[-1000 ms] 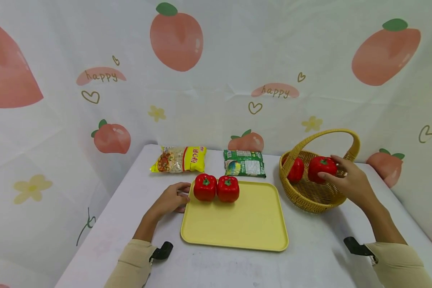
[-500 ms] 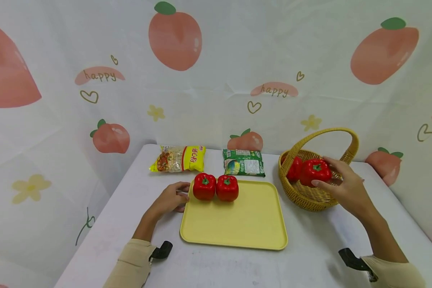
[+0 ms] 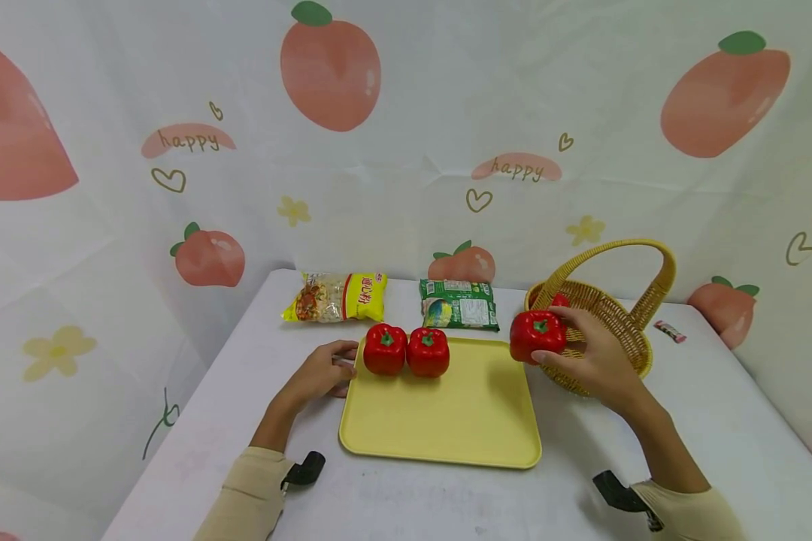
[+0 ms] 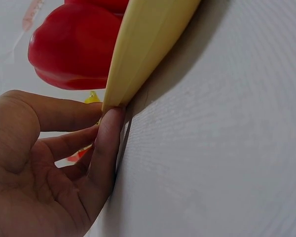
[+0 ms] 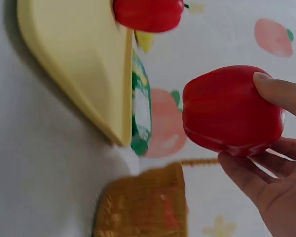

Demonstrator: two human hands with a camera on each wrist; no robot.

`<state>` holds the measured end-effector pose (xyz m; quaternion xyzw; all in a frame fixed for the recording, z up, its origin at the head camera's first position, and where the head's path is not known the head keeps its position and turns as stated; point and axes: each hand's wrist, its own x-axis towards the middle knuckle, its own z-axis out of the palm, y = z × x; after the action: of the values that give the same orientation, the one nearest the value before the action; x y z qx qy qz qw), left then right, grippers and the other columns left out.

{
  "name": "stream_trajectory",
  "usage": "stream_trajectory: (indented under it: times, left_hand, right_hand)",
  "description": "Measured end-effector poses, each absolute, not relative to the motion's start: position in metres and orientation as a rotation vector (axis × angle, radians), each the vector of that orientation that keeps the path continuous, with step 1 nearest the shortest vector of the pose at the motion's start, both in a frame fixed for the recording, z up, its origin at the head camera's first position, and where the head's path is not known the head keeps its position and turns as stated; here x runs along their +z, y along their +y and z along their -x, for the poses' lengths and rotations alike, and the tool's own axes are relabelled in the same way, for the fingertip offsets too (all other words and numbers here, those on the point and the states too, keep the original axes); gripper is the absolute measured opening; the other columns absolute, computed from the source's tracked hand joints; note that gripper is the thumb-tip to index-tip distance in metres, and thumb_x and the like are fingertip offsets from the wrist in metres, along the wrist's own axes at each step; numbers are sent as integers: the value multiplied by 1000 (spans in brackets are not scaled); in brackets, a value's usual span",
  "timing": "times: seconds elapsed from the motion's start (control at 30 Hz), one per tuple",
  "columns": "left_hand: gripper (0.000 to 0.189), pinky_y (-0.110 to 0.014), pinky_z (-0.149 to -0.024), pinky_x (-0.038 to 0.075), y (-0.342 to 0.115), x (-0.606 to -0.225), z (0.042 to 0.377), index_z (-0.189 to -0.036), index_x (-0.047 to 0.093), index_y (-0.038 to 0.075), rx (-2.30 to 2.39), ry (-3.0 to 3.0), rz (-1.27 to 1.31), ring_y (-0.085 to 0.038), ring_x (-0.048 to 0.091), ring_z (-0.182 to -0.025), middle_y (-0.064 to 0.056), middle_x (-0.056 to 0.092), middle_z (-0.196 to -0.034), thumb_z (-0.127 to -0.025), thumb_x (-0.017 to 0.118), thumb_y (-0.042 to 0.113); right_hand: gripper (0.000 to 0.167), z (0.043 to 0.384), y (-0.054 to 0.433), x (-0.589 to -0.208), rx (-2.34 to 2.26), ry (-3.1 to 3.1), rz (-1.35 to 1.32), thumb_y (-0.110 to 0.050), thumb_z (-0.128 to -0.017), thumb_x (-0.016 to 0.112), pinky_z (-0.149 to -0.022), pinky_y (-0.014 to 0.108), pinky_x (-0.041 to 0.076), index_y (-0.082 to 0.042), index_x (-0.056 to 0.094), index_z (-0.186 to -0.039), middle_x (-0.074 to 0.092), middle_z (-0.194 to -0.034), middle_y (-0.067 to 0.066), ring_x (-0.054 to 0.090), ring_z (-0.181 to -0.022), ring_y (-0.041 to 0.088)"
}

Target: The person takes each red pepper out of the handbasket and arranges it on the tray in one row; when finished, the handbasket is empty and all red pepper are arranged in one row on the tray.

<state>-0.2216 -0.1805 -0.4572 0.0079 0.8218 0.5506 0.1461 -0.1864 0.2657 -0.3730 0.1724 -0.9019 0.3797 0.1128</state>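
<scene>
Nearby — packet (image 3: 459, 305), basket (image 3: 641, 352) behind held pepper (image 3: 537, 336)

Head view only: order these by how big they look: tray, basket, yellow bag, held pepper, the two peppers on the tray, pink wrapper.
1. Tray
2. Basket
3. Yellow bag
4. Held pepper
5. Left pepper and right pepper: too alike to rank
6. Pink wrapper

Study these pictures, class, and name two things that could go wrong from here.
The right hand holds a glossy red pepper up in the air, so it might slip and drop. The left hand pinches the edge of the yellow tray; if that edge tips, the two peppers standing near it could slide or topple.
</scene>
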Motion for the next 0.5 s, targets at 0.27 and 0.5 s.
stream_trajectory:
  times: [0.27, 0.5]
  left_hand:
    - [60, -34, -73, 66, -179, -456, 221, -152, 52, 2, 1570, 2383, -23, -24, 67, -110, -17, 60, -141, -94, 64, 7]
    - [60, -33, -71, 66, -177, -452, 218, -152, 52, 0, 1562, 2395, -59, -24, 67, -108, -19, 60, -141, -94, 63, 7]
  right_hand:
    - [80, 196, 239, -387, 1185, -2677, -536, -27, -89, 87, -94, 50, 63, -4, 48, -155, 59, -145, 19, 65, -120, 37]
    - [77, 207, 222, -403, 1373, -2665, -558, -29, -89, 87, -93, 41, 64, -7, 51, -153, 60, -142, 14, 67, -120, 37]
